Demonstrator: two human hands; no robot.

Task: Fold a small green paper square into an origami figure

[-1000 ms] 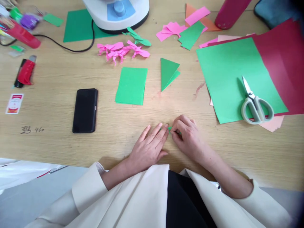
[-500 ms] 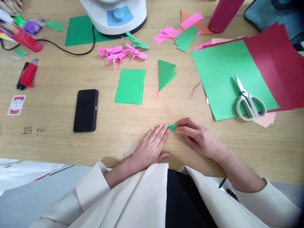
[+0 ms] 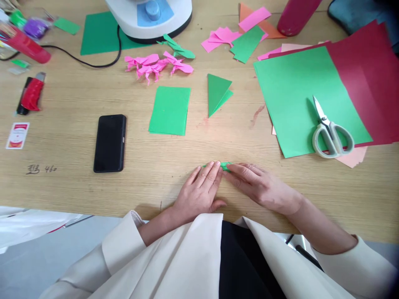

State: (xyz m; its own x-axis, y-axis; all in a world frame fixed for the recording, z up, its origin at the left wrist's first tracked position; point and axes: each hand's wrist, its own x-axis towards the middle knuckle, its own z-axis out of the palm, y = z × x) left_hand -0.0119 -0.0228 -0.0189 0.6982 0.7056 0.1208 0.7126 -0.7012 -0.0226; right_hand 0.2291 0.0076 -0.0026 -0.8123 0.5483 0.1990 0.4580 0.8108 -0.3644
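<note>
A small folded piece of green paper [image 3: 225, 166] lies on the table near its front edge, mostly covered by fingers. My left hand [image 3: 199, 187] rests flat over its left part, fingers stretched out and pressing it to the table. From the right, my right hand [image 3: 257, 182] has its fingers closed together on the other end; its thumb tip is hidden. Farther back lie a stack of green paper squares [image 3: 170, 110] and a folded green triangle [image 3: 218, 93]. Beyond these sit several pink folded paper figures [image 3: 149, 66] and a green one [image 3: 178, 47].
White-handled scissors [image 3: 332, 133] lie on large green sheets [image 3: 289, 95] over red sheets [image 3: 364, 79] at right. At left are a black phone [image 3: 109, 143], a red cutter [image 3: 33, 93] and a card [image 3: 18, 136]. A white appliance [image 3: 177, 20] with a cable stands behind.
My right hand has moved slightly left, its fingers now reaching over the folded green paper instead of pinching its tip. My left hand stays in place. The view has shifted slightly.
</note>
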